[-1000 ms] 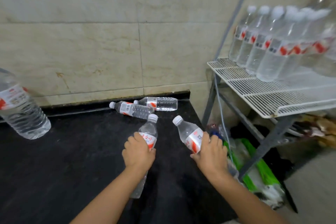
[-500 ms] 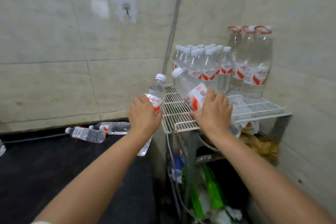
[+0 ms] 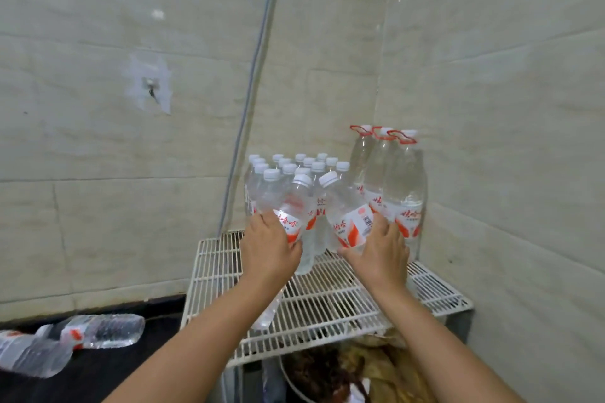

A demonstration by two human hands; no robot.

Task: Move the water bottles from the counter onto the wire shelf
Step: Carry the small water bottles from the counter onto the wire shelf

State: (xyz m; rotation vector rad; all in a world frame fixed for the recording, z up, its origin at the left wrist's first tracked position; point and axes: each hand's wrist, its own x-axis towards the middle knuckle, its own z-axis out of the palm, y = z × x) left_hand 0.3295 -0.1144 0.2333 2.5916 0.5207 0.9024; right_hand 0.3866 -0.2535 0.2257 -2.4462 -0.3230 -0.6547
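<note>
- Water bottles: your left hand (image 3: 268, 250) grips one (image 3: 293, 206), your right hand (image 3: 379, 253) another (image 3: 348, 214), above the wire shelf (image 3: 327, 307).
- Small upright bottles (image 3: 288, 170) and three tall handled bottles (image 3: 386, 173) crowd the shelf's back.
- Two bottles (image 3: 104, 330) lie on your counter (image 3: 98, 376).

Soft, even, fairly dim indoor light with no hard shadows. Wide-angle bending curves the wall lines far above the hands. Bottles lying on the desk (image 3: 98, 366), left of the left hand (image 3: 268, 249), smear with motion blur.
</note>
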